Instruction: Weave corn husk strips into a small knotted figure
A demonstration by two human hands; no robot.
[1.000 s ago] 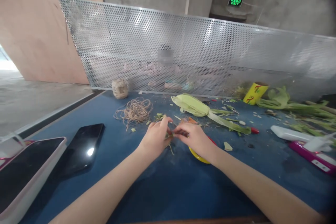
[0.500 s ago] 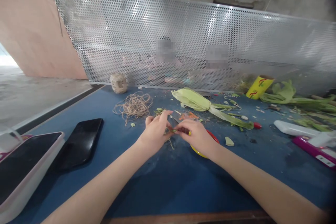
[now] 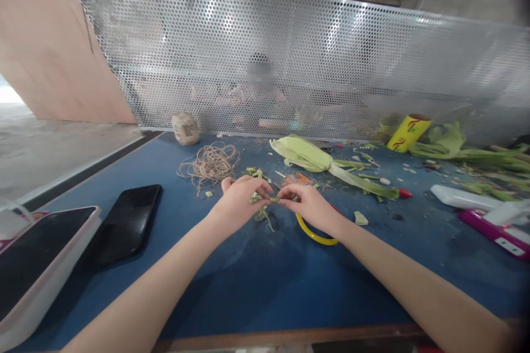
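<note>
A small green plant piece (image 3: 274, 199) is pinched between the fingertips of my left hand (image 3: 238, 199) and my right hand (image 3: 309, 205), which face each other above the blue table. Its exact kind is too small to tell. Leafy green scraps (image 3: 262, 215) lie under and beside my left fingers. Below my right hand are scissors (image 3: 317, 236) with a yellow and red handle, partly hidden by the wrist. Beyond the hands, a pale green bundle of corn husk (image 3: 304, 154) lies on its side, and a loose tangle of twine (image 3: 213, 163) rests at the left.
Two phones, one black (image 3: 131, 223) and one in a pale case (image 3: 45, 253), lie left. A twine roll (image 3: 185, 128) and yellow tube (image 3: 408, 133) stand near the perforated metal screen (image 3: 290, 55). A purple-and-white device (image 3: 492, 229) lies right. Someone sits behind the screen.
My hands have drawn slightly apart, showing more of the green piece between them. My left fingers have curled down, and more of the yellow handle is visible.
</note>
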